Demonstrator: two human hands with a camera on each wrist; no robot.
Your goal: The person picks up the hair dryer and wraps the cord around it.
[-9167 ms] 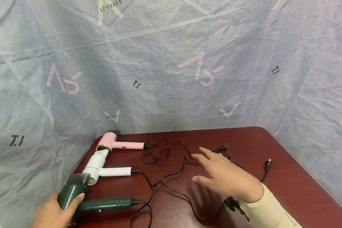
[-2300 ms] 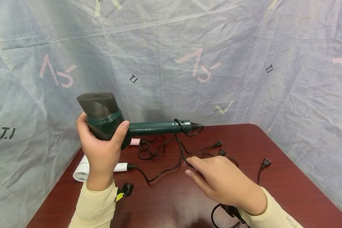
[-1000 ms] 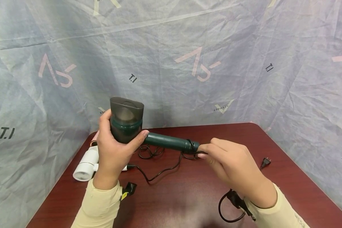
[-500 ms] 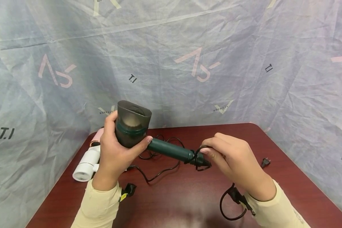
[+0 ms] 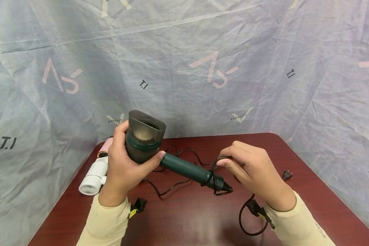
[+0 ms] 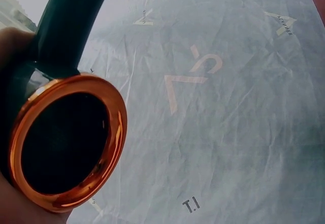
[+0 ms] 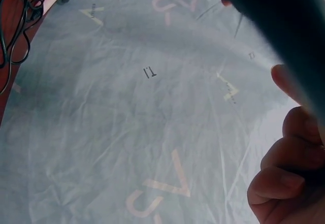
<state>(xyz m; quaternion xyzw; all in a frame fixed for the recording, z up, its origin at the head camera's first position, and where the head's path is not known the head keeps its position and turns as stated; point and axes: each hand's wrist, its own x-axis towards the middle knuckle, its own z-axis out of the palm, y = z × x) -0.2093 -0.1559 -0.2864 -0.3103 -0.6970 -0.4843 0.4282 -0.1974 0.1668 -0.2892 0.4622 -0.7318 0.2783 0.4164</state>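
A dark green hair dryer (image 5: 187,169) with a smoky nozzle (image 5: 146,130) is held up over the table. My left hand (image 5: 121,167) grips it round the barrel, thumb by the handle joint. The nozzle faces up and the handle slopes down to the right. Its black cord (image 5: 214,174) loops round the handle's lower end. My right hand (image 5: 253,167) pinches that cord between thumb and forefinger, just above the handle end. In the left wrist view the dryer's copper ring (image 6: 118,127) shows. The right wrist view has my curled fingers (image 7: 279,186) beside the blurred handle.
On the left of the dark red table (image 5: 184,215) lie a white hair dryer (image 5: 95,174) and a pink hair dryer (image 5: 105,147), partly hidden. Black cords (image 5: 172,187) trail across the middle. A plug (image 5: 286,175) lies right. Grey cloth (image 5: 172,68) hangs round the back and sides.
The green hair dryer has come up off the table, and its cord is now looped round the handle. In the last second the handle end dipped and my right hand lifted slightly.
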